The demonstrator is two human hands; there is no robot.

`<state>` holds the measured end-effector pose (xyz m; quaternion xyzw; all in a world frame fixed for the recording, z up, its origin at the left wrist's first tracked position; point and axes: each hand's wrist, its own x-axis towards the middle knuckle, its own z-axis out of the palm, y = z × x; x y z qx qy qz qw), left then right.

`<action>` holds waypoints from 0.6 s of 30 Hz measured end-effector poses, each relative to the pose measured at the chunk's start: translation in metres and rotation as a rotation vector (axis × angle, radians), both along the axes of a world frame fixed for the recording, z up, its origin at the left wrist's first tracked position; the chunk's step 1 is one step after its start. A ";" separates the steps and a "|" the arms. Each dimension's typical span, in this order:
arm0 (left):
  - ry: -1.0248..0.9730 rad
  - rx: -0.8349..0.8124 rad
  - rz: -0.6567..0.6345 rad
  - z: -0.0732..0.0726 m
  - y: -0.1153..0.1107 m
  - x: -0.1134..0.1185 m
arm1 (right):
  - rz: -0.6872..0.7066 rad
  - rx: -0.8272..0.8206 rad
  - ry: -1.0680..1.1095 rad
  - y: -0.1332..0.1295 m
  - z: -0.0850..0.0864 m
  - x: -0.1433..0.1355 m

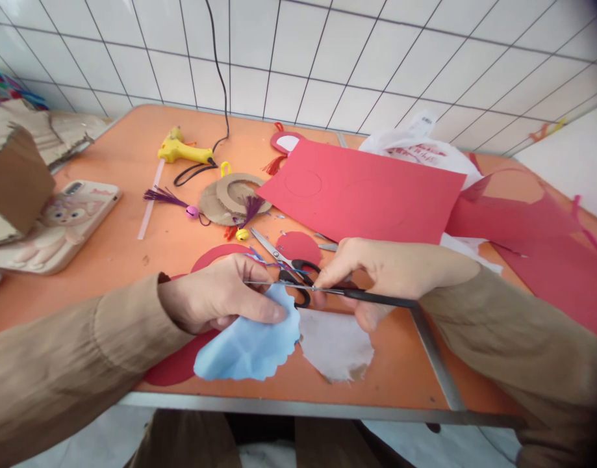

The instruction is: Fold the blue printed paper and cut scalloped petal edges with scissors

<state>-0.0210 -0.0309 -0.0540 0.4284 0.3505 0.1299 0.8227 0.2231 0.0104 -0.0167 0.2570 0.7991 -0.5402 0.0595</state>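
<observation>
My left hand (230, 292) pinches a light blue piece of fabric (252, 344) with a scalloped edge, thumb on top, near the table's front. My right hand (371, 276) grips a thin metal tool with a black handle (383, 298), whose slim shaft reaches left to the fingers of my left hand and the top of the blue piece. Just behind lie open scissors (266, 246) with black handles, partly hidden. A ragged whitish piece (336, 344) is on the table to the right of the blue one.
Red sheets (371, 188) cover the back right, beside a white plastic bag (425, 153). A yellow glue gun (181, 149) with a black cord stands behind cardboard rings (227, 195) and purple tassels (169, 196). At left are a phone (59, 224) and a cardboard box (18, 182).
</observation>
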 end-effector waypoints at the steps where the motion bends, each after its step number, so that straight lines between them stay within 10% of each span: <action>1: 0.006 0.000 -0.002 0.000 0.000 0.000 | -0.014 -0.030 -0.005 0.000 0.000 0.000; 18: -0.054 -0.020 0.024 0.001 0.000 0.002 | -0.049 -0.163 -0.063 -0.002 0.004 -0.006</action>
